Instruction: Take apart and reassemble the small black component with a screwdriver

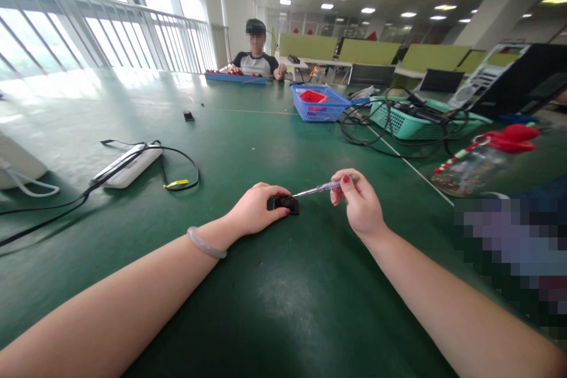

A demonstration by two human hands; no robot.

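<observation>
Plainly black, perhaps rectangular block (293, 207)

Black part (293, 208): partly covered by your left hand (254, 208), its details too small to tell.
Screwdriver (322, 187): handle partly hidden by your right hand (362, 205); you cannot tell whether the tip touches.
Your forearms (119, 292): cut off by the frame.
White object (18, 156): cut off on your left.
Pixelated patch (509, 242): blurred, contents unreadable.
</observation>
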